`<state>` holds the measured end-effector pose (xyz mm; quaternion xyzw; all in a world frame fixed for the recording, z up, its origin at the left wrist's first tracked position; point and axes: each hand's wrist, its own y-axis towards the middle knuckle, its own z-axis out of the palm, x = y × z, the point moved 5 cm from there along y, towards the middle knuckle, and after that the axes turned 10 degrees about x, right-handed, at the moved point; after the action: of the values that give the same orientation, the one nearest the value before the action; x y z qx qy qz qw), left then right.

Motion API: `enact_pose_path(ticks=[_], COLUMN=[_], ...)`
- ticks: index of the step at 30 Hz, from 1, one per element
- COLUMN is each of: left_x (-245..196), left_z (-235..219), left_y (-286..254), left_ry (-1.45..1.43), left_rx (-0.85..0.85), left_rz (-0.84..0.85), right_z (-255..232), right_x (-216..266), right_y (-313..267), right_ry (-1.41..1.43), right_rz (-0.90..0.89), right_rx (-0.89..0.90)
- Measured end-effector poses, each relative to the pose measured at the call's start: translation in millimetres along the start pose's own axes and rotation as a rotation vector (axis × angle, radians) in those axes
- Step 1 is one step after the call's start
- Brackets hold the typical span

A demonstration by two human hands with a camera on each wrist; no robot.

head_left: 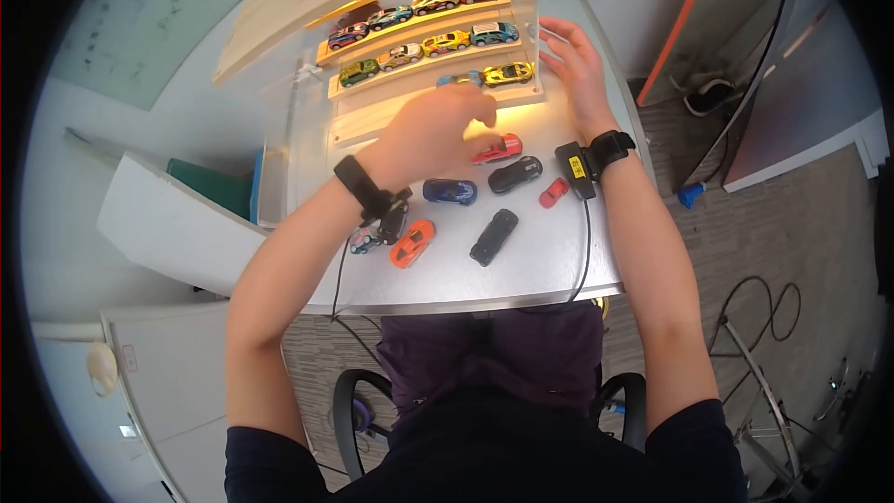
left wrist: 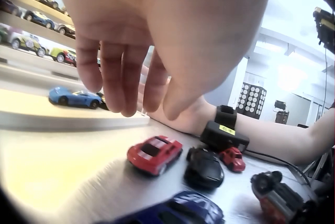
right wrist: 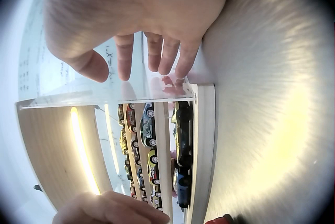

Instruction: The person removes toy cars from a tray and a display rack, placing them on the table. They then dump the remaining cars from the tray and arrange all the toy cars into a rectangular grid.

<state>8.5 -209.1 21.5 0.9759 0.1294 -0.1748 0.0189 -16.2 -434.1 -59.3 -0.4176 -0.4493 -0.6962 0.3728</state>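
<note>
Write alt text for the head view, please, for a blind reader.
A person's left hand hovers before a lit display shelf with rows of toy cars; the open right hand is beside its clear panel. More toy cars lie scattered on the pale table.

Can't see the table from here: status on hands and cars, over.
Left hand open, empty, above tabletop. Right hand open by clear side panel. Striped red car on tabletop, black car close beside it.

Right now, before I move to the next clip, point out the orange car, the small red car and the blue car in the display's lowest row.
Orange car [head_left: 412, 244]: head view, top of its body.
Small red car [head_left: 553, 193]: head view, its upper side.
Blue car [left wrist: 77, 98]: left wrist view, its side.
</note>
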Motion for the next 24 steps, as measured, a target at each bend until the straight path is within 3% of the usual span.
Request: enact_pose_path(ticks=[2, 5, 6, 10, 13, 17, 20, 24], left_x=[-8, -1, 1, 25, 59, 72, 80, 81], left_z=[9, 19, 18, -15, -33, -28, -20, -16], left_y=[-3, -6, -8, -30, -47, -48, -37, -30], left_ry=[0.016, -0.137, -0.085, -0.122, 0.18, 0.274, 0.308, 0.326], left_rx=[0.096, 0.156, 0.1, -0.091, -0.122, -0.218, -0.113, -0.111], left_rz=[0.033, -0.095, -0.033, -0.167, -0.306, -0.311, -0.357, -0.34], right_z=[-1, 0, 0, -2, -1, 1, -1, 1], right_x=[0, 1, 0, -3, -2, 1, 2, 3], right_y=[1, 0, 0, 1, 1, 1, 0, -2], right_ry=[-0.007, 0.0, 0.005, 0.014, 0.007, -0.006, -0.002, -0.012], right_rz=[0.008, 0.013, 0.013, 0.002, 0.001, 0.01, 0.006, 0.005], right_rx=[-0.003, -0.006, -0.011, -0.011, -0.014, -0.007, -0.005, -0.006])
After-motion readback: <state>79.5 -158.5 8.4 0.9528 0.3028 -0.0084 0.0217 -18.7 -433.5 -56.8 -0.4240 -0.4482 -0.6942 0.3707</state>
